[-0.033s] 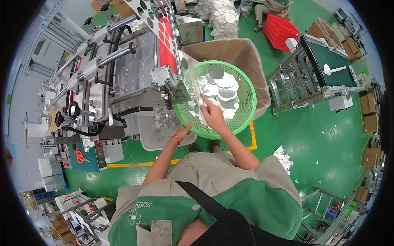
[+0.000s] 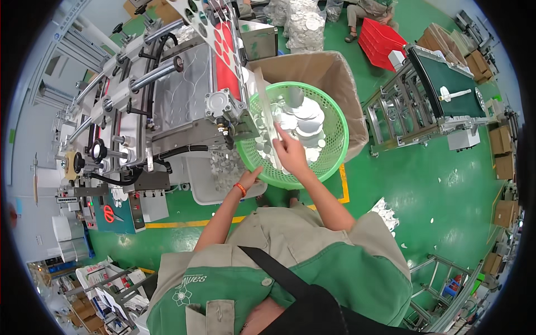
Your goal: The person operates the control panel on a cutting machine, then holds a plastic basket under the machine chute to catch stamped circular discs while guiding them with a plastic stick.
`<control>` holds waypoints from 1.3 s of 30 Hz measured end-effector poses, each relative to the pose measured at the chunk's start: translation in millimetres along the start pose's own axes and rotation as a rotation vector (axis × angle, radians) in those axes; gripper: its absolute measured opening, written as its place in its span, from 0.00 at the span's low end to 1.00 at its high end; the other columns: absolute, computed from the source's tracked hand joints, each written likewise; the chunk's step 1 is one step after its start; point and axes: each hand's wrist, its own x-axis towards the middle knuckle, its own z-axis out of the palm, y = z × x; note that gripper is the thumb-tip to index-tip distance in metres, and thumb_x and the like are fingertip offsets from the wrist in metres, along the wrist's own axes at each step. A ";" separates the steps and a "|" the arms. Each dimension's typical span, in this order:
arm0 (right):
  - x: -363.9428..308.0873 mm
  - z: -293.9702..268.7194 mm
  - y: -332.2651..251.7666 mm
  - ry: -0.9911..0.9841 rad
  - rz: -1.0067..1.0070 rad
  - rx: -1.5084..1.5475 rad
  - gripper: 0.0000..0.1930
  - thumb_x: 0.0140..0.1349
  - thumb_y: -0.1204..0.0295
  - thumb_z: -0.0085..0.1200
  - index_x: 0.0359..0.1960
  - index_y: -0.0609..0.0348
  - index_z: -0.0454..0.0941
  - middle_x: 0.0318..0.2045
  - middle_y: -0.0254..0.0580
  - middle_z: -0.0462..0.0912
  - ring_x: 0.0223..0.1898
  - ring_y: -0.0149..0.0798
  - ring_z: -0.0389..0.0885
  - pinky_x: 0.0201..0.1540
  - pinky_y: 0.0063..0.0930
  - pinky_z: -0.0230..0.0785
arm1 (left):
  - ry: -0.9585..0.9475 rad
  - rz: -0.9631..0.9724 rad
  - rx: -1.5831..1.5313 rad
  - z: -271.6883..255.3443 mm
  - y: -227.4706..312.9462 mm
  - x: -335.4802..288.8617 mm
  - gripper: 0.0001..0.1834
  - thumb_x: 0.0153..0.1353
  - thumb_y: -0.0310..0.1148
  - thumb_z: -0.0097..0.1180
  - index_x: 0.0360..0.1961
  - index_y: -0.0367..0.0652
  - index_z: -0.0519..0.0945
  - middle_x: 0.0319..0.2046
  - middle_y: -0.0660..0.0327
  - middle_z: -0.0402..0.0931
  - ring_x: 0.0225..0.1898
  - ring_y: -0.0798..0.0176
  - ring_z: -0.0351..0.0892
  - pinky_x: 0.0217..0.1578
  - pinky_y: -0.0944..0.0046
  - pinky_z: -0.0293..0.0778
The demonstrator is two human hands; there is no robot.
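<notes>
A green plastic basket (image 2: 341,129) stands in front of me, heaped with round white discs (image 2: 304,120). My right hand (image 2: 290,153) is over its left half, fingers closed on a long, pale, narrow strip (image 2: 268,114) that slants from the machine side down into the basket. A greyish disc (image 2: 294,97) is above the pile near the basket's far side. At the near left rim, my left hand (image 2: 249,178) is closed on the basket's edge; its fingertips are partly hidden.
Left of the basket stands a machine with a red roller (image 2: 226,58) and a white sheet punched with round holes (image 2: 209,28). A lined carton (image 2: 329,64) is behind the basket, a pale bin (image 2: 201,192) beneath the machine. A conveyor (image 2: 441,84) and red crates (image 2: 381,44) stand right.
The punched sheet has shifted over the red roller. The greyish disc above the pile looks more tilted and slightly lower. My hands stay almost in place.
</notes>
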 end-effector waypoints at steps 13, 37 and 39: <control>-8.3 4.7 13.3 -0.020 -0.009 0.052 0.24 0.56 0.69 0.47 0.57 0.49 0.62 0.09 0.34 0.60 0.13 0.25 0.56 0.18 0.23 0.53 | 0.007 0.051 -0.017 -2.0 -8.8 2.6 0.26 0.55 0.53 0.48 0.44 0.42 0.74 0.36 0.65 0.75 0.33 0.71 0.72 0.34 0.70 0.68; -1.6 25.1 38.2 -0.042 0.009 0.089 0.26 0.55 0.70 0.47 0.58 0.45 0.59 0.09 0.40 0.65 0.11 0.35 0.59 0.18 0.28 0.56 | 0.020 -0.015 -0.048 2.5 5.6 -6.6 0.26 0.56 0.50 0.48 0.48 0.39 0.69 0.40 0.63 0.71 0.38 0.68 0.72 0.39 0.68 0.70; -0.7 11.4 27.6 -0.039 0.004 0.120 0.26 0.56 0.70 0.47 0.59 0.46 0.59 0.08 0.39 0.64 0.11 0.34 0.58 0.18 0.27 0.56 | 0.042 -0.017 -0.073 3.3 4.9 -11.1 0.26 0.57 0.49 0.48 0.48 0.39 0.68 0.41 0.63 0.70 0.38 0.68 0.72 0.39 0.68 0.70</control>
